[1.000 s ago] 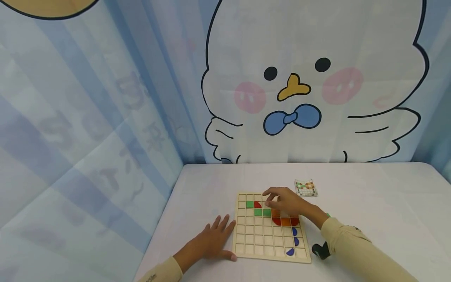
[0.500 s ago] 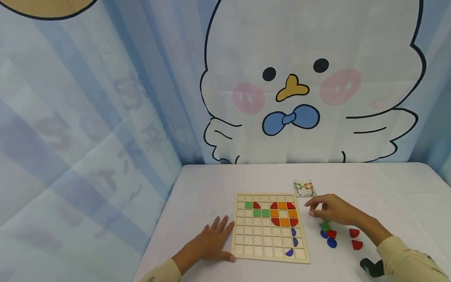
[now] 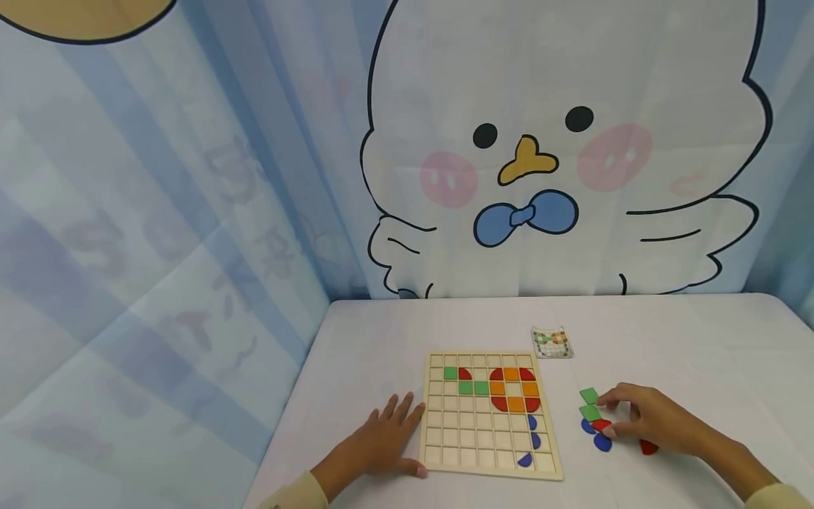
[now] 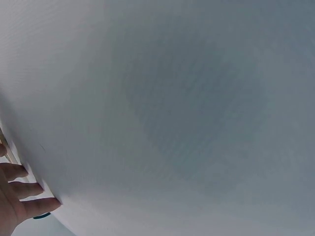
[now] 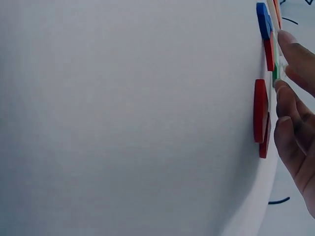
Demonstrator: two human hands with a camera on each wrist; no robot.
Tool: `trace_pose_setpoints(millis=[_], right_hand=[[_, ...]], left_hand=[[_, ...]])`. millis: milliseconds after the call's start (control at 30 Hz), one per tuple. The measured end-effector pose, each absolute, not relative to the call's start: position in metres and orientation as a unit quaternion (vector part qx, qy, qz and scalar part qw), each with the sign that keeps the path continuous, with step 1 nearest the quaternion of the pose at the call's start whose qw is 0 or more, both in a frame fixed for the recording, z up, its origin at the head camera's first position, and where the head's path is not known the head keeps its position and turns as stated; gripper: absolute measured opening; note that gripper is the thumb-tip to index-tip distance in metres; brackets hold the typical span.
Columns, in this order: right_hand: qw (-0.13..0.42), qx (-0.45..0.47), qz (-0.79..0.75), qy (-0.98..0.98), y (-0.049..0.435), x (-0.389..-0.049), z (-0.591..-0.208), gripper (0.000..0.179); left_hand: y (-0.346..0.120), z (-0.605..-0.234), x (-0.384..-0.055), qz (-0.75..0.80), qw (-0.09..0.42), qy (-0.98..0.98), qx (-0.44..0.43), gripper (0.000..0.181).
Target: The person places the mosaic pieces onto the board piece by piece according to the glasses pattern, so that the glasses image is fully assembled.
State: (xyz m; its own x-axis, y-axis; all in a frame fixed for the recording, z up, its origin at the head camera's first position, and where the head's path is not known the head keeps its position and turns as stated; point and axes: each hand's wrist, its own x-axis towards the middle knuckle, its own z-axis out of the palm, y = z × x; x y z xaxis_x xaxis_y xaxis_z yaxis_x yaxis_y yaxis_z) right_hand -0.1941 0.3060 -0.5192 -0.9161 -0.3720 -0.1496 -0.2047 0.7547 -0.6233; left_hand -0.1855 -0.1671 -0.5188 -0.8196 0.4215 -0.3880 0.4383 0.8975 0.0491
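A square wooden grid board [image 3: 470, 435] lies on the table. Its cells hold green squares [image 3: 473, 387], red quarter-round pieces [image 3: 499, 404], orange squares [image 3: 516, 404] and blue half-round pieces [image 3: 524, 459]. My left hand [image 3: 384, 438] rests flat on the table with fingers spread, fingertips and thumb at the board's left edge. Right of the board, my right hand [image 3: 664, 420] hovers over loose pieces, thumb and forefinger apart. Its thumb is close to a red piece [image 3: 600, 425]; contact cannot be told. Around it lie green squares [image 3: 589, 413] and blue pieces [image 3: 603, 443].
A small printed card [image 3: 552, 342] with a grid pattern lies beyond the board's top right corner. Another red piece [image 3: 649, 447] shows partly under my right hand. A cartoon-printed curtain [image 3: 521, 268] hangs behind the table [image 3: 369, 332].
My right hand has moved from over the board's top rows rightward and then toward me, down to the loose pieces. The left hand stays by the board.
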Motion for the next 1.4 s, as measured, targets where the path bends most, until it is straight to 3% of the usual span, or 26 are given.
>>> trace_pose_setpoints(millis=[367,1400], right_hand=[[0.124,-0.177,-0.328,0.919,0.3133,-0.1943,-0.5298,0.021],[0.16,-0.179,-0.348,0.906,0.304,-0.1937,-0.5274,0.016]], left_hand=[[-0.1665,-0.5223,-0.1869,-0.025,0.207,0.955,0.212,0.112],[-0.1677,-0.5204,-0.1849,-0.016,0.202,0.953,0.224,0.111]])
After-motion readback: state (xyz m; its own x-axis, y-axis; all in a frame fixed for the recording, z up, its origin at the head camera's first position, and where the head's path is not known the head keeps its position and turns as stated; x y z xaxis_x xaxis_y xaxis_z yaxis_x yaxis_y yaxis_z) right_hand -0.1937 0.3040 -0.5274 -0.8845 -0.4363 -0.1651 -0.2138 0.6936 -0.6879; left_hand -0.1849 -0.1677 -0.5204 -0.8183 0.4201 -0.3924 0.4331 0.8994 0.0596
